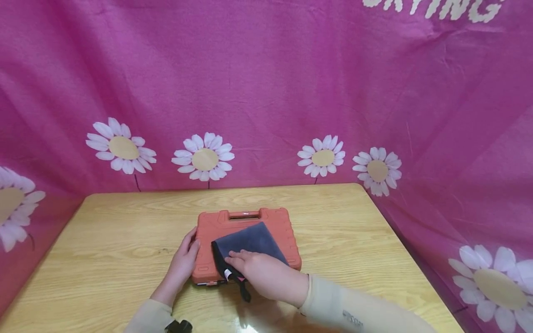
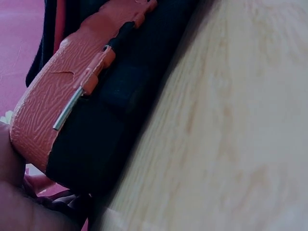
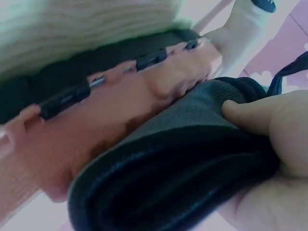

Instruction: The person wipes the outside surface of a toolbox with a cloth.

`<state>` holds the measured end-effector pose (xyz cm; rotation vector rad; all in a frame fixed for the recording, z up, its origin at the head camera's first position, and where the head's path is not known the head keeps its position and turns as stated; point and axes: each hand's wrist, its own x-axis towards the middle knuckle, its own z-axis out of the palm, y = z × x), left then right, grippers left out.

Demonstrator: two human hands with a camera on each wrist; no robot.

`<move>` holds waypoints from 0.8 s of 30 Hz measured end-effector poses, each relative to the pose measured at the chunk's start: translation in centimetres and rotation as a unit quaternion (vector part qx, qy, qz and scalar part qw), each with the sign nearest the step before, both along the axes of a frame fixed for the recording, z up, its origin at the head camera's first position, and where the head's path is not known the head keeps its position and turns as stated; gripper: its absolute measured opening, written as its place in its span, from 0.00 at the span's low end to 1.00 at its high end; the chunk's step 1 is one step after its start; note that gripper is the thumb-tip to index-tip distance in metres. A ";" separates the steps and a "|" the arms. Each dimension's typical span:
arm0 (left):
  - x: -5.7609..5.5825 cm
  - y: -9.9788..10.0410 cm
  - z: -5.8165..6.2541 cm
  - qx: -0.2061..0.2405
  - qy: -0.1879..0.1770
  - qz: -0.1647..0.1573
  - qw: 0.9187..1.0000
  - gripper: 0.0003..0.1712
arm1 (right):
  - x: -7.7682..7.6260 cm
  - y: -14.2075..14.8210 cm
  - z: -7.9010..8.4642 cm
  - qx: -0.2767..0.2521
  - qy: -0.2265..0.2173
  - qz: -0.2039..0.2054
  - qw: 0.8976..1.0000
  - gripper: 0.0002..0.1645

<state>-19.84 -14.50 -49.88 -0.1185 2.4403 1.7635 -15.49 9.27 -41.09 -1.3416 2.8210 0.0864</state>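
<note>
An orange tool case (image 1: 245,215) with a black underside and a carry handle lies flat on the table. My left hand (image 1: 186,255) holds its left side, thumb by the upper edge; in the left wrist view the fingers (image 2: 13,168) grip the case's corner. Over the lid lies a folded dark grey cloth (image 1: 260,239) with black edging, a white tag and a black loop hanging past the near edge. My right hand (image 1: 268,276) rests on this cloth with fingers forward. In the right wrist view the thumb (image 3: 248,115) pinches the cloth's folded layers (image 3: 178,168).
A light wooden table (image 1: 333,222) bears the case. Behind and beside it hangs a pink curtain (image 1: 266,92) printed with white daisies. Hinges with metal pins (image 3: 98,81) run along the case's near side.
</note>
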 end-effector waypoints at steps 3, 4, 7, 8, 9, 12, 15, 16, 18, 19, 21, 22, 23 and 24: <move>0.0 -0.1 0.0 0.002 0.003 0.000 1.000 0.34 | -0.8 -0.2 0.0 -0.009 -0.015 -0.008 1.000 0.30; 0.0 -0.1 0.0 0.003 0.004 0.000 1.000 0.34 | -1.1 -0.2 0.0 -0.012 -0.019 -0.010 1.000 0.30; 0.0 -0.1 0.1 0.004 0.005 -0.001 1.000 0.33 | -2.0 -0.4 0.3 -0.020 -0.032 -0.020 0.999 0.30; 0.0 -0.1 0.1 0.006 0.005 -0.002 1.000 0.33 | -2.3 -0.5 0.4 -0.021 -0.032 -0.023 0.999 0.30; 0.0 -0.1 0.1 0.006 0.004 -0.002 1.000 0.33 | -2.6 -0.5 0.5 -0.019 -0.033 -0.027 0.999 0.30; 0.0 -0.1 0.0 0.009 0.005 -0.003 1.000 0.33 | -3.5 -0.6 0.5 -0.016 -0.037 -0.044 0.998 0.31; 0.0 -0.1 0.0 0.009 0.009 -0.003 1.000 0.33 | -4.3 -0.7 0.5 -0.017 -0.041 -0.057 0.997 0.31; 0.0 -0.1 -0.1 0.011 0.011 -0.003 1.000 0.33 | -4.5 -0.6 0.5 -0.020 -0.043 -0.060 0.997 0.31; 0.0 -0.1 -0.1 0.012 0.011 -0.004 1.000 0.33 | -4.9 -0.6 0.5 -0.028 -0.043 -0.063 0.997 0.30; 0.0 -0.1 -0.1 0.012 0.012 -0.003 1.000 0.33 | -5.1 -0.5 0.5 -0.031 -0.044 -0.064 0.996 0.30; 0.1 -0.1 -0.1 0.015 0.011 -0.003 1.000 0.33 | -5.5 -0.4 0.4 -0.035 -0.044 -0.066 0.996 0.30; 0.1 -0.1 -0.1 0.015 0.011 -0.003 1.000 0.33 | -5.6 -0.3 0.4 -0.036 -0.043 -0.068 0.996 0.30; 0.1 -0.1 -0.1 0.015 0.012 -0.003 1.000 0.33 | -5.8 -0.3 0.3 -0.037 -0.041 -0.069 0.996 0.30; 0.1 -0.1 -0.1 0.015 0.013 -0.003 1.000 0.33 | -6.0 -0.2 0.3 -0.037 -0.040 -0.070 0.996 0.30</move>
